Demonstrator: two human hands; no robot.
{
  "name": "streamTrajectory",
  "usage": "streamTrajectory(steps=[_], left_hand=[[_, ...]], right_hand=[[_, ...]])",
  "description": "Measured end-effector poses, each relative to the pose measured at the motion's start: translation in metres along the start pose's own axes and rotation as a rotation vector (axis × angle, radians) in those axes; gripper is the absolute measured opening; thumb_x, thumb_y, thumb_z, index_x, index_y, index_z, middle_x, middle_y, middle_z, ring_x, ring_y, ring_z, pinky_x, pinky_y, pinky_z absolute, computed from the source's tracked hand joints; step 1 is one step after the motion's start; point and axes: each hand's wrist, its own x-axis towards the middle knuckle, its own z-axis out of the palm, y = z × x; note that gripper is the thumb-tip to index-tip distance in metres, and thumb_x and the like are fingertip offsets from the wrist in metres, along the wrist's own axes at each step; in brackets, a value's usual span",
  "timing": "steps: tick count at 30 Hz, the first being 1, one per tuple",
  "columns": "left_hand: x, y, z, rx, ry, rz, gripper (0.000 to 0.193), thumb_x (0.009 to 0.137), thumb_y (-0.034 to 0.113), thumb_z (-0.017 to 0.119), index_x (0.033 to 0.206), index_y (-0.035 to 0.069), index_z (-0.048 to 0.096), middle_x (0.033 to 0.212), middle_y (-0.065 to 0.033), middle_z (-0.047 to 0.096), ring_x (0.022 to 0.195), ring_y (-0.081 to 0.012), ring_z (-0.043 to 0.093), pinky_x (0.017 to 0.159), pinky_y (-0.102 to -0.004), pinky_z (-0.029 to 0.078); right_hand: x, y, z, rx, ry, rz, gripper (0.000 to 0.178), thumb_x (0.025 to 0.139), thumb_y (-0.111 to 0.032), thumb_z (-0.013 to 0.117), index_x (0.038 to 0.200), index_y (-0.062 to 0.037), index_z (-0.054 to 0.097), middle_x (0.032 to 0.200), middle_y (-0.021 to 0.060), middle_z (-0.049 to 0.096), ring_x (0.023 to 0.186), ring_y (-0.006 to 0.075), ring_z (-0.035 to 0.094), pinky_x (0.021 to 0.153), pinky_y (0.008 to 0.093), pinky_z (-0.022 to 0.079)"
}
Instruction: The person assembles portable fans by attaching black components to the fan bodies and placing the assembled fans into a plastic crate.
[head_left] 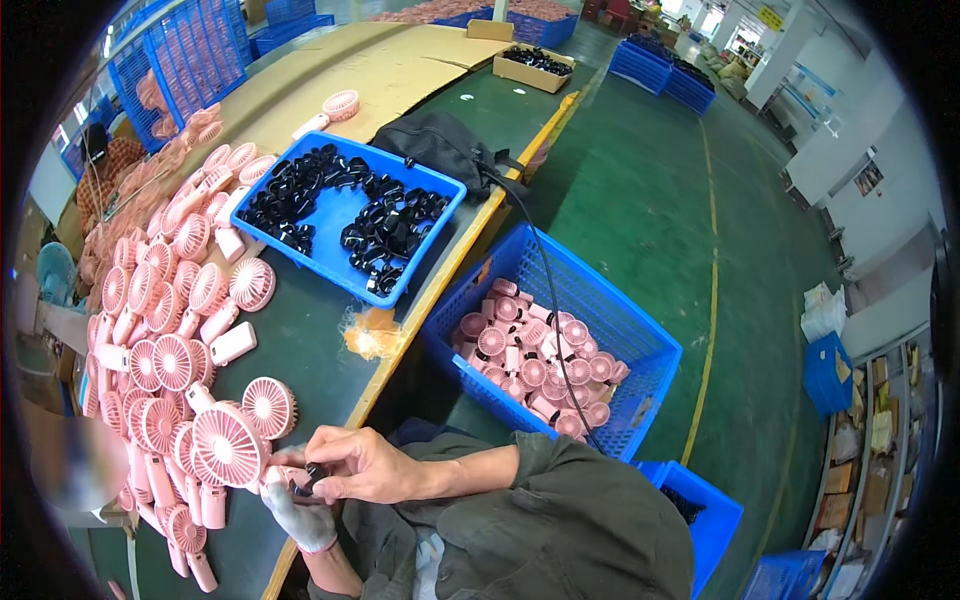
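A pink handheld fan (229, 446) with a round grille is held at the table's near edge. My left hand (303, 522), in a whitish glove, is closed round its handle from below. My bare right hand (375, 470) pinches a small black part (314, 477) against the handle end; the fingers partly hide how the two meet. Left of my hands, many similar pink fans (160, 370) lie heaped on the dark green tabletop. Beyond them, a shallow blue tray (325, 265) holds loose glossy black parts (390, 225) like the pinched one.
Right of the table edge stands a blue crate (640, 375) of pink fans, a black cord (545, 260) hanging across it. A black bag (440, 145) lies behind the tray. Farther back are a cardboard box (535, 72) of black parts and a cardboard sheet (340, 70).
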Motion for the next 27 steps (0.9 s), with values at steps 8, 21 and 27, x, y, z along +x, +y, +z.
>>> streamTrajectory(steps=[8, 21, 27], left_hand=[[-0.004, -0.008, -0.015, 0.554, -0.106, 0.208, 0.030, 0.087, 0.025, 0.061, 0.076, -0.002, 0.054, 0.059, 0.0013, 0.050, 0.044, -0.0053, 0.041, 0.040, -0.0205, 0.028], [0.018, -0.017, -0.022, 0.631, 0.009, 0.008, 0.024, 0.084, 0.019, 0.060, 0.070, 0.000, 0.061, 0.056, 0.0002, 0.054, 0.050, -0.0068, 0.047, 0.046, -0.0275, 0.038], [0.011, -0.011, -0.010, 0.260, -0.075, -0.340, 0.036, 0.092, 0.030, 0.054, 0.094, -0.005, 0.063, 0.071, -0.0081, 0.064, 0.055, -0.0123, 0.060, 0.049, -0.0249, 0.047]], right_hand=[[0.004, 0.003, 0.007, 0.223, 0.039, 0.218, 0.022, 0.087, -0.006, 0.070, 0.102, 0.0078, 0.065, 0.099, 0.0054, 0.051, 0.071, 0.0098, 0.060, 0.058, 0.0220, 0.053], [0.004, 0.038, -0.017, -0.117, 0.237, 0.251, 0.024, 0.098, -0.016, 0.053, 0.084, 0.0022, 0.062, 0.085, 0.0027, 0.057, 0.073, 0.0073, 0.052, 0.064, 0.0241, 0.044], [0.007, 0.035, -0.018, 0.121, 0.125, 0.375, 0.049, 0.103, -0.038, 0.042, 0.102, 0.0073, 0.060, 0.084, 0.0050, 0.053, 0.073, 0.0106, 0.055, 0.064, 0.0243, 0.045]])
